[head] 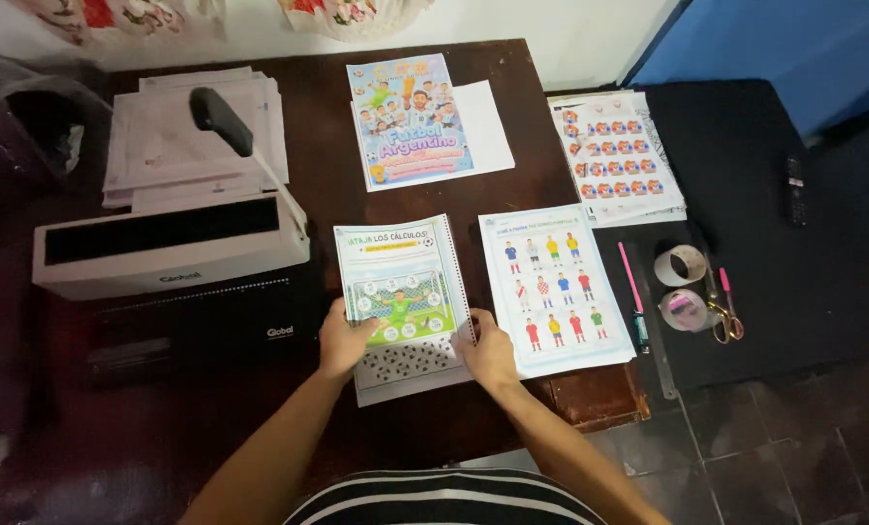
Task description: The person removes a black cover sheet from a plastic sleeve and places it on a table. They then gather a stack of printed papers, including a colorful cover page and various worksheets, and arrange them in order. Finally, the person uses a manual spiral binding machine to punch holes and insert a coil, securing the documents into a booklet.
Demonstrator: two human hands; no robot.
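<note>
Punched worksheet pages (400, 297), a thin stack of white paper whose top sheet carries a green goalkeeper drawing and rows of small footballs, lie on the dark brown wooden table (289, 428) right in front of me, with a line of binding holes along their right edge. My left hand (342, 342) grips the stack at its lower left edge, thumb on top of the sheet and fingers curled around the paper. My right hand (488, 352) presses on the lower right corner, fingers closed against the punched edge. Both hands are clamped on the same stack, which sits slightly tilted on the table.

Just to the right of the stack, nearly touching it, lies a white sheet printed with rows of small football players in coloured shirts (554, 290). Further back on the table rests a colourful cover page with cartoon footballers (410, 122), lying on a plain white sheet. To my left stands a white and black binding machine with a long lever handle (172, 258), and behind it a pile of white papers (177, 136).

On the right, a sticker sheet with rows of small round pictures (614, 156) rests on a black surface (794, 272). Near it lie two rolls of clear tape (682, 287), a pink pen (631, 277), gold-handled scissors (724, 316) and a black remote control (795, 190), all well apart from my hands.
</note>
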